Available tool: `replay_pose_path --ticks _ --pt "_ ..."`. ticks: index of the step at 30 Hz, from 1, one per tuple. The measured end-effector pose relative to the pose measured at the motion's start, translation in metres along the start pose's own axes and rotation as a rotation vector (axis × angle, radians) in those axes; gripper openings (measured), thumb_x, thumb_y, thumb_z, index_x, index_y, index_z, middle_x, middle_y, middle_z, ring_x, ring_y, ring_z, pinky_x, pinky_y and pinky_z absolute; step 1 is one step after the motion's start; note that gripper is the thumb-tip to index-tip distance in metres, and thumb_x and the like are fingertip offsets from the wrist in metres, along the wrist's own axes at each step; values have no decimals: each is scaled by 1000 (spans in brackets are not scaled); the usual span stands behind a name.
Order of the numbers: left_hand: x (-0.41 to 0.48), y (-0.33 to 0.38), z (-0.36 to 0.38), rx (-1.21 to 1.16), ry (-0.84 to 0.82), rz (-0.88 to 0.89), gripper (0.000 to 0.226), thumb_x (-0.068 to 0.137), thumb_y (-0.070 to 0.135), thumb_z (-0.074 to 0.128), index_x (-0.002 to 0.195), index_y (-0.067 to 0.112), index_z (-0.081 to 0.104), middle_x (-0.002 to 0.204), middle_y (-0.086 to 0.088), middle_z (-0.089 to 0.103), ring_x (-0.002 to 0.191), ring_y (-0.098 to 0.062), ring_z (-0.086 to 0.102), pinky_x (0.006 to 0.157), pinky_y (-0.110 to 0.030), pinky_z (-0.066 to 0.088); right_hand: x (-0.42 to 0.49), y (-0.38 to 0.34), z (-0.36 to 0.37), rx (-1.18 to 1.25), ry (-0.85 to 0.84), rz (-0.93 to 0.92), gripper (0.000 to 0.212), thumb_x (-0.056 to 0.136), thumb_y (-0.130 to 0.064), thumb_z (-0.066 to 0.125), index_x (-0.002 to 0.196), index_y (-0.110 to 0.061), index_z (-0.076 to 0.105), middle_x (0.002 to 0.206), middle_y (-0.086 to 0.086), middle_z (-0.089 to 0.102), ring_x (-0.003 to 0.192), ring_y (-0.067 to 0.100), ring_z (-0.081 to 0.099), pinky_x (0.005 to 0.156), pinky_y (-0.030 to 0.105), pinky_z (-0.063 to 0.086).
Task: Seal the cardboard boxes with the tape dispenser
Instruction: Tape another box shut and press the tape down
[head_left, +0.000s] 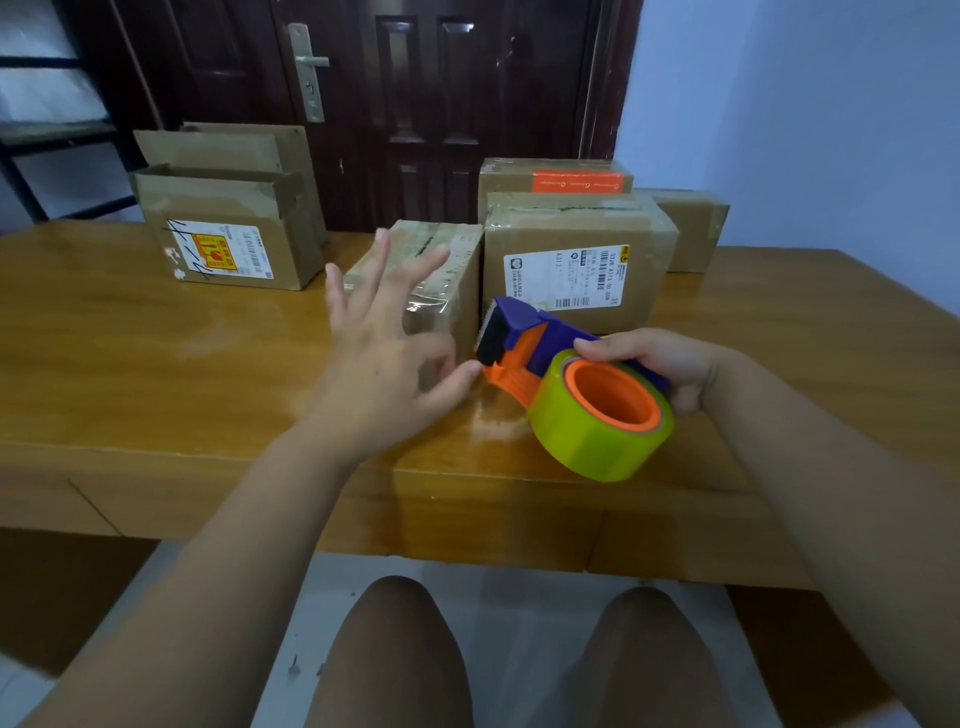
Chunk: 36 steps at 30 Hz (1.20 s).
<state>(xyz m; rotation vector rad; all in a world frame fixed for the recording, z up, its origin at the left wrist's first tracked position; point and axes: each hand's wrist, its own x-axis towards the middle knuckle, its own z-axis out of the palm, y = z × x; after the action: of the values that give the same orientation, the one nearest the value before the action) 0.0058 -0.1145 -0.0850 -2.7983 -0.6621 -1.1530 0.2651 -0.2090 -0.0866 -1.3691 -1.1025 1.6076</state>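
My right hand (657, 366) grips the handle of an orange and blue tape dispenser (524, 345) with a yellow-green tape roll (587, 436), held just above the table. The dispenser's blade end points left toward a small taped cardboard box (447, 270). My left hand (384, 338) hovers with fingers spread in front of that small box, its thumb close to the dispenser's orange nose. A larger taped box (576, 260) with a white label stands right behind the dispenser. An open box (228, 228) with raised flaps stands at the back left.
The wooden table (156, 364) runs across the view with its front edge near my knees. Two more boxes stand at the back right, one with an orange label (556, 179) and a plain one (691, 228). A dark door is behind, a shelf at far left.
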Motion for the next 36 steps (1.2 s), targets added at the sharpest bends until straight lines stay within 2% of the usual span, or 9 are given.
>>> replay_pose_path --ticks 3,5,7,12,18,22,26,30,36 --pt "-10 21 7 -45 239 47 41 84 49 55 60 16 57 128 -9 51 132 -21 31 108 -56 21 -1 1 -2 15 83 14 29 80 -36 57 79 -12 75 82 6 72 70 17 68 63 28 56" --pt "-17 40 14 -206 253 -97 43 82 58 56 68 18 52 101 2 50 102 -6 42 90 -27 39 -2 2 -1 30 120 22 32 78 -36 58 87 -8 71 84 8 72 71 19 68 64 29 57" --pt "-23 54 21 -391 137 -325 46 72 68 59 82 25 46 81 11 42 76 4 40 65 -9 36 -3 3 0 41 151 15 35 77 -36 59 94 -6 67 86 9 71 72 20 68 66 29 57" --pt "-40 69 39 -474 -46 -391 92 51 73 62 131 36 40 97 22 33 91 36 31 70 8 30 -8 3 0 29 175 -32 38 79 -38 58 101 -9 65 91 9 70 78 21 67 69 31 57" --pt "-27 83 40 -755 197 -521 11 81 27 70 91 31 67 92 8 50 76 10 50 64 -4 39 -17 0 1 43 149 -49 37 77 -38 65 100 -10 65 91 8 71 78 20 68 67 32 57" --pt "-23 88 36 -826 212 -514 15 84 17 68 83 32 67 87 13 66 86 0 58 73 -13 45 -20 1 3 31 113 -46 47 64 -43 73 99 -11 68 94 9 71 80 20 68 71 32 57" --pt "-15 82 27 -1069 149 -529 16 83 7 67 78 22 70 75 -7 70 70 -14 57 64 -21 45 -26 1 1 106 98 -113 39 62 -45 80 87 -15 77 89 6 71 76 18 66 73 31 54" --pt "-4 79 11 -1111 122 -480 17 84 5 64 77 19 69 61 10 63 56 -5 51 53 -15 40 -32 2 0 137 -41 -260 41 67 -51 79 91 -18 74 81 1 67 65 10 57 64 24 49" --pt "17 66 -19 -1122 63 -338 8 88 4 59 86 6 67 53 7 60 45 -4 52 43 -16 41 -38 15 2 212 -34 -437 37 69 -52 78 82 -19 73 61 -3 58 53 7 52 55 21 43"
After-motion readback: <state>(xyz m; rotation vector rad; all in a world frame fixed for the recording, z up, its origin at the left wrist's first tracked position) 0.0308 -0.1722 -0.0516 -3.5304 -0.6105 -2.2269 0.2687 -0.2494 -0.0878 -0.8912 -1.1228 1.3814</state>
